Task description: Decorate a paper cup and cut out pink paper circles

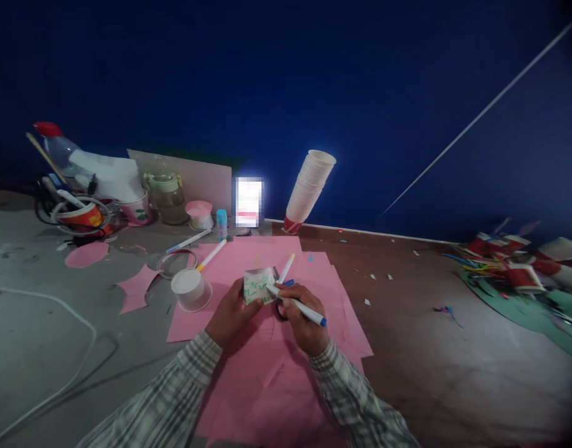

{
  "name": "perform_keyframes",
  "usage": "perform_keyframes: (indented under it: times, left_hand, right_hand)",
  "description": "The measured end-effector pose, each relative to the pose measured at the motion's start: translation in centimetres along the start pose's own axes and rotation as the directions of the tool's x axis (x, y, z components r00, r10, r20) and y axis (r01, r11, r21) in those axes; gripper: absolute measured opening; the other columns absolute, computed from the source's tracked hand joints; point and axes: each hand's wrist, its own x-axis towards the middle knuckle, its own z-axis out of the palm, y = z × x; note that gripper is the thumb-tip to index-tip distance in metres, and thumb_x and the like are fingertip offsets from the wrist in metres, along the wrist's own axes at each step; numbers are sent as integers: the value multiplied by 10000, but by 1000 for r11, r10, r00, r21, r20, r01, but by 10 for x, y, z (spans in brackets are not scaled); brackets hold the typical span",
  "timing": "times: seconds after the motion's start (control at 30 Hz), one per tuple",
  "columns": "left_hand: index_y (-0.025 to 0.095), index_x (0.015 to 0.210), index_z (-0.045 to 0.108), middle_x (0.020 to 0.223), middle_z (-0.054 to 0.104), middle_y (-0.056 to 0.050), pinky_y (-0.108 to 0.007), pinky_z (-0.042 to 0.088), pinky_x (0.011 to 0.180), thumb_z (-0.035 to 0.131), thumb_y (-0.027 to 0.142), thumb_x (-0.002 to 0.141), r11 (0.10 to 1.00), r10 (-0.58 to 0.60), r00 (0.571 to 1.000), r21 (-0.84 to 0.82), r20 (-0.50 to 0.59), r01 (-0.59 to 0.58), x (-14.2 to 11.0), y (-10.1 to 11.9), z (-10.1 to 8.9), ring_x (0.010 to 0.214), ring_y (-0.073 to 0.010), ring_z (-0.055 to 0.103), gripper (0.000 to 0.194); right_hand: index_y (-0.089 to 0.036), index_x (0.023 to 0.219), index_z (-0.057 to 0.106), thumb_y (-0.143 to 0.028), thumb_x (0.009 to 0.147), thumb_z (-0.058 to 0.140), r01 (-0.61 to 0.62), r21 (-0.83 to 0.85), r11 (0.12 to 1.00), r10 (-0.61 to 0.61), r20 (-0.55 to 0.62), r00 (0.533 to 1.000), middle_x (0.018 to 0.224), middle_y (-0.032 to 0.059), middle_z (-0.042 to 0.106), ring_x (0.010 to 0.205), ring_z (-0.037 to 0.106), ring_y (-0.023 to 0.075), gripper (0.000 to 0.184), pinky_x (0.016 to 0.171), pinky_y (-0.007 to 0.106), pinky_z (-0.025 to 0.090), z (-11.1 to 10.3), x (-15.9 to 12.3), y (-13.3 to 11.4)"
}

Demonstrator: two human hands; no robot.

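Observation:
My left hand grips a small white paper cup marked with green strokes, its thumb along the lower edge. In my right hand is a white marker with a blue end, its tip at the cup's right side. Both hands are over pink paper sheets. Beside the cup another marker lies on the paper, and a dark ring-shaped thing is partly hidden by my right hand. To the left stands a plain white cup, upside down.
A tall leaning stack of paper cups stands by the blue wall. Behind the paper are a glue stick and a bright blurred screen. Far left sit a glass jar and a pink cutout. Right, a green mat holds cups.

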Motion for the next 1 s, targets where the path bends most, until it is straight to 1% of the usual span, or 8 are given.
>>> perform_keyframes:
  times: [0.13, 0.2, 0.27, 0.37, 0.5, 0.67, 0.87, 1.0]
  left_hand:
    - [143, 1170, 521, 1162, 653, -127, -437, 453, 959, 648, 390, 777, 1000, 7, 1000, 15, 15, -7, 0, -2, -1, 1079, -279, 604, 481]
    - [145, 1186, 512, 1180, 647, -129, -436, 448, 967, 645, 387, 782, 1000, 7, 1000, 5, 21, -7, 1, -2, 0, 1094, -279, 599, 489]
    - [147, 1172, 520, 1165, 653, -126, -439, 451, 961, 647, 383, 780, 1000, 4, 1000, 6, 13, -4, 0, -2, 0, 1081, -280, 604, 474]
    - [141, 1153, 527, 1141, 658, -128, -441, 458, 950, 643, 382, 776, 1000, 5, 1000, 20, 5, -5, 0, -1, 0, 1066, -282, 610, 462]
    - [147, 1165, 521, 1144, 658, -119, -430, 458, 947, 646, 383, 778, 1000, 3, 1000, 27, 4, -3, 0, -2, 0, 1071, -278, 610, 470]
    - [155, 1149, 538, 1136, 667, -117, -438, 466, 936, 656, 393, 765, 1000, 21, 1000, 19, -10, -21, 0, -3, 0, 1056, -284, 616, 467]
    - [163, 1160, 525, 1144, 662, -113, -430, 467, 937, 649, 383, 772, 999, 29, 1000, 42, -12, -28, 0, -3, 0, 1057, -272, 615, 463]
    - [159, 1156, 527, 1127, 666, -108, -417, 470, 928, 650, 383, 777, 997, 29, 1000, 66, -9, -28, 0, -5, 0, 1048, -271, 618, 457]
  right_hand:
    - [-233, 865, 678, -268, 873, 554, 8, -7, 1000, -8, -3, 1000, 843, 78, 735, 942, 713, 259, 129, 793, 426, 568, 1, -1, 0]
    - [-232, 869, 675, -258, 875, 553, 10, -15, 1000, -11, -14, 1000, 856, 82, 734, 928, 715, 256, 125, 776, 420, 566, 1, -1, 0]
    - [-233, 870, 673, -242, 875, 552, 8, -12, 1000, -8, -11, 1000, 844, 79, 731, 927, 716, 255, 122, 768, 415, 566, 1, -1, 0]
    - [-234, 861, 677, -239, 871, 558, 6, 4, 1000, -6, 8, 1000, 839, 75, 733, 957, 713, 263, 119, 798, 424, 566, 1, -1, -1]
    - [-235, 872, 680, -255, 878, 554, -6, -1, 1000, 6, -12, 1000, 836, 74, 734, 932, 717, 262, 127, 767, 419, 574, 1, -1, 0]
    - [-234, 877, 692, -262, 873, 567, -26, 15, 1000, 26, 32, 999, 870, 81, 746, 1017, 697, 282, 128, 838, 443, 563, 2, -2, 1]
    - [-233, 892, 700, -240, 864, 569, 0, -12, 1000, 1, 44, 999, 888, 84, 752, 1017, 693, 269, 134, 859, 428, 559, 3, -1, -1]
    - [-240, 897, 699, -232, 867, 563, -10, -16, 1000, 11, 55, 998, 883, 71, 752, 1028, 691, 263, 139, 881, 428, 552, 2, 0, -2]
